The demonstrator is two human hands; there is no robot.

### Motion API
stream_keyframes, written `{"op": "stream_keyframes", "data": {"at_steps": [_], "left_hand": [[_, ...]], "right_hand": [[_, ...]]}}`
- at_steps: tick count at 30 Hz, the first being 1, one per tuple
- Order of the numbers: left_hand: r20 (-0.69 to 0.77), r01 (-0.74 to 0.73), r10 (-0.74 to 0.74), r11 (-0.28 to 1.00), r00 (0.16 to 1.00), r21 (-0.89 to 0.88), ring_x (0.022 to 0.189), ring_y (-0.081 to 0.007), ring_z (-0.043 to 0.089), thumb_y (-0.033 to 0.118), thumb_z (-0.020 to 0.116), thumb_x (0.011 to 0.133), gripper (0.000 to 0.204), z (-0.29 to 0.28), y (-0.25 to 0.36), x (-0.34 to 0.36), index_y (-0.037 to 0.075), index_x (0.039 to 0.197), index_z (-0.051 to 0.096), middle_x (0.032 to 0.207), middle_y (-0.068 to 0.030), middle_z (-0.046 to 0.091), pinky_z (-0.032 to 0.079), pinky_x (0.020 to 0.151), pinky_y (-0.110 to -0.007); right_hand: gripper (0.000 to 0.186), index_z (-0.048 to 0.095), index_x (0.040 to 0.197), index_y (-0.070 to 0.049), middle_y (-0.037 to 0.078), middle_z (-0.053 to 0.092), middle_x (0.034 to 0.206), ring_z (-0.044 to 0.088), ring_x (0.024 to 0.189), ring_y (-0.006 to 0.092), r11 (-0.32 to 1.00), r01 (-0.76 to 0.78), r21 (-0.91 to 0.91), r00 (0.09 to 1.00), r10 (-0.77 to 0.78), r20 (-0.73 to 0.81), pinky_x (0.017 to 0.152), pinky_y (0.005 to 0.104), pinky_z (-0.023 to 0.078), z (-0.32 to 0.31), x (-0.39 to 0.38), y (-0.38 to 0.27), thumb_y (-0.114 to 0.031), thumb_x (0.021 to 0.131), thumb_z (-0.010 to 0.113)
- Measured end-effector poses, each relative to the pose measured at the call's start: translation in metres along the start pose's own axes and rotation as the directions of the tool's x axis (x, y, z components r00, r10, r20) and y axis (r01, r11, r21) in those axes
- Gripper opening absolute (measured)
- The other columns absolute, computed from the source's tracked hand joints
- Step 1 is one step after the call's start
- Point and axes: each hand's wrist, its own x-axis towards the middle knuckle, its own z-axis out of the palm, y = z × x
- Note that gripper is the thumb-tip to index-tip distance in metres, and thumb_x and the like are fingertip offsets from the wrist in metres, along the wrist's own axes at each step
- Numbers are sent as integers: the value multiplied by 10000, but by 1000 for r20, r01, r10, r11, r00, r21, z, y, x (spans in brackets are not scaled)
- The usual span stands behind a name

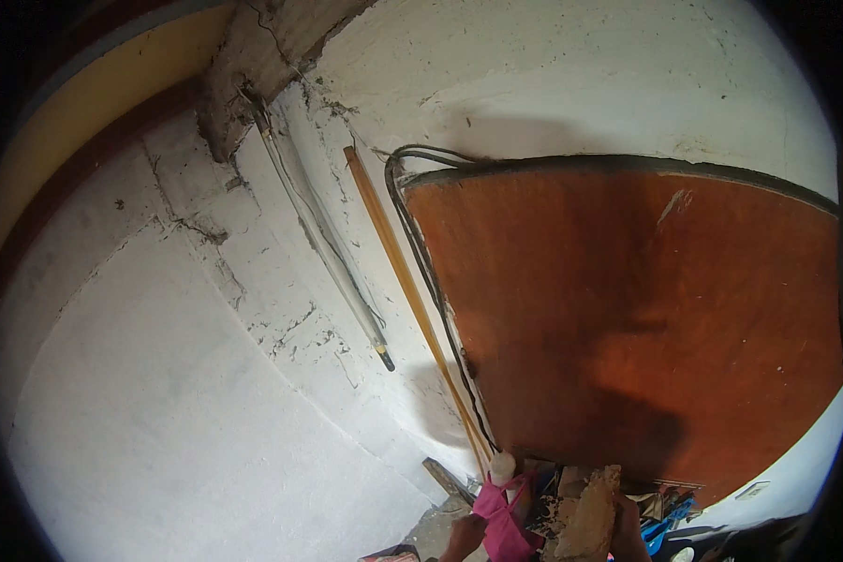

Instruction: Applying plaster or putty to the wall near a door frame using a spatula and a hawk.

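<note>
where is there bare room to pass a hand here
Along the white wall left of the pale tube, and before the brown panel right of the black cables. It is crowded low down, around the pink cloth between left hand and right hand.

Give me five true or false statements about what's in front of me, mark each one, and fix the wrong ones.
1. The left hand is next to the pink cloth. True.
2. The right hand is left of the pink cloth. False: it is to the right, beside a rough brown piece.
3. The big panel is bright green. False: it is reddish brown.
4. A dark cable runs along the panel's left edge. True.
5. The long wooden strip is right of the panel. False: it is to the left.
</note>
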Motion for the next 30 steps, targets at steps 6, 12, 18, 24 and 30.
{"op": "stream_keyframes", "data": {"at_steps": [6, 12, 18, 24, 30], "left_hand": [[-53, 121, -121, 993, 991, -14, 622, -280, 645, 247, 537, 895, 253, 21, 21, -4, 39, 804, 647, 702, -133, 638, 500, 571, -376], [-32, -126, 123, 979, 992, -160, 667, -277, 655, 173, 577, 866, 175, -3, 43, 0, 16, 849, 654, 794, -142, 667, 509, 602, -369], [116, 315, -300, 792, 947, -522, 752, -304, 651, 168, 606, 859, 165, -35, 63, 17, 16, 822, 658, 765, -146, 655, 510, 633, -385], [-193, 273, -312, 940, 930, -203, 714, -377, 624, 193, 590, 874, 192, -38, 63, 24, 21, 815, 650, 758, -175, 641, 494, 618, -428], [-179, 115, -257, 818, 950, -564, 736, -315, 656, 160, 580, 872, 156, -40, 78, 22, 31, 894, 665, 774, -176, 643, 515, 650, -399]], "right_hand": [[403, 527, 1186, 0, 142, 608, 1101, 591, 1001, 268, 999, 43, 9, 999, -43, 13, 876, 392, 489, -15, 11, 2, -270, 891, 483], [391, 535, 1162, 4, 135, 615, 1064, 598, 963, 258, 1000, 19, 25, 999, -18, -32, 846, 383, 495, -21, 20, 4, -260, 874, 518], [401, 513, 1183, 4, 141, 606, 1066, 583, 987, 221, 653, 603, -459, 794, -436, 423, 846, 357, 484, -36, 19, 17, -291, 911, 500], [374, 517, 1154, 17, 128, 610, 1053, 580, 965, 186, 996, 41, 83, 984, -54, 170, 829, 322, 480, -34, 11, 9, -290, 948, 462], [425, 546, 1142, -2, 109, 619, 1043, 592, 955, 233, 998, 29, -49, 999, -30, -17, 839, 351, 490, -20, 0, -3, -355, 925, 458]]}}
